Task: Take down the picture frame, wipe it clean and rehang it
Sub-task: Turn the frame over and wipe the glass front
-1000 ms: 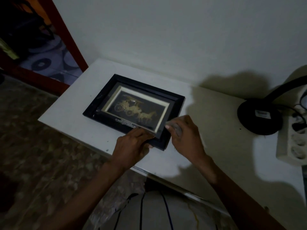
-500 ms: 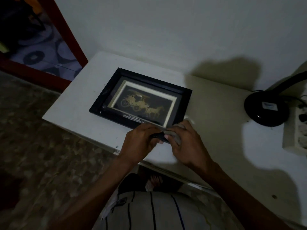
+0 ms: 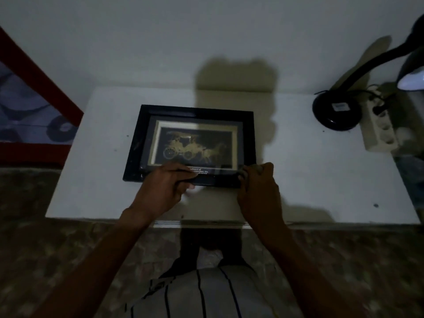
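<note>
A black picture frame (image 3: 195,115) with a gold carriage image lies flat on the white table (image 3: 309,180). My left hand (image 3: 160,189) holds the frame's near edge, thumb under and fingers on top. My right hand (image 3: 259,189) is at the frame's near right corner with fingers curled round a small greyish cloth (image 3: 251,168), most of which is hidden in the fist.
A black desk lamp base (image 3: 336,112) stands at the back right with a white power strip (image 3: 380,131) beside it. The white wall rises right behind the table. A red-framed panel (image 3: 43,88) leans at the left. Patterned floor lies below the table's near edge.
The view has swung so the frame now sits square to me. My hands have spread apart along the near edge, the right one moving to the near right corner.
</note>
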Demonstrator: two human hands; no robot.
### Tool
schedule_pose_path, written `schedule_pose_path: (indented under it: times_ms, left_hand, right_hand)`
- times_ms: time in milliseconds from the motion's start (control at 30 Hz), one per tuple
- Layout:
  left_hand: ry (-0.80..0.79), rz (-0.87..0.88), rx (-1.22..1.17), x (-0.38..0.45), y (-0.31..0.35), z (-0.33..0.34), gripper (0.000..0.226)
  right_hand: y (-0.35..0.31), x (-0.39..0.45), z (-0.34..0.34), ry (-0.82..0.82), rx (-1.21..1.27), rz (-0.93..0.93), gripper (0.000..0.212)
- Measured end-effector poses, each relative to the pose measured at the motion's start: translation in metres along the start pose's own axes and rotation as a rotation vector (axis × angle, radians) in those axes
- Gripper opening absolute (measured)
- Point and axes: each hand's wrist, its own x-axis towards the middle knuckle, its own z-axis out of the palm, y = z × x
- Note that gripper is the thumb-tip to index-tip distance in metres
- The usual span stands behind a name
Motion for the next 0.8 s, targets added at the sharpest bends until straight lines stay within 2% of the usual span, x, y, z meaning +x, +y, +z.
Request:
schedule_pose_path:
  times_ms: [100, 167, 300, 433, 567, 733, 800]
  left_hand:
    - [-0.024, 0.047, -0.011, 0.004, -0.005, -0.003, 0.027]
    - [-0.053, 0.080, -0.010, 0.004, -0.007, -0.003, 0.026]
    - [-0.053, 0.091, -0.040, 0.000, -0.015, 0.000, 0.030]
    - [-0.035, 0.104, -0.073, 0.007, -0.009, 0.011, 0.028]
    - [-0.048, 0.065, -0.128, 0.023, 0.006, 0.023, 0.027]
    - [-0.149, 0.031, -0.178, 0.032, 0.008, 0.022, 0.036]
    - [-0.141, 0.044, -0.144, 0.028, 0.000, 0.017, 0.040]
  right_hand:
    - [-0.030, -0.012, 0.017, 0.051, 0.011, 0.173, 0.017]
    - [-0.050, -0.018, 0.029, 0.084, 0.057, 0.217, 0.016]
    - [-0.053, -0.023, 0.039, 0.125, 0.185, 0.195, 0.016]
    - [-0.020, -0.019, 0.027, 0.173, 0.161, 0.091, 0.022]
    - [-0.002, -0.003, 0.018, 0.246, 0.233, 0.202, 0.032]
    - [0.009, 0.015, 0.012, 0.270, 0.207, 0.185, 0.024]
    - [0.011, 0.020, 0.011, 0.284, 0.206, 0.165, 0.022]
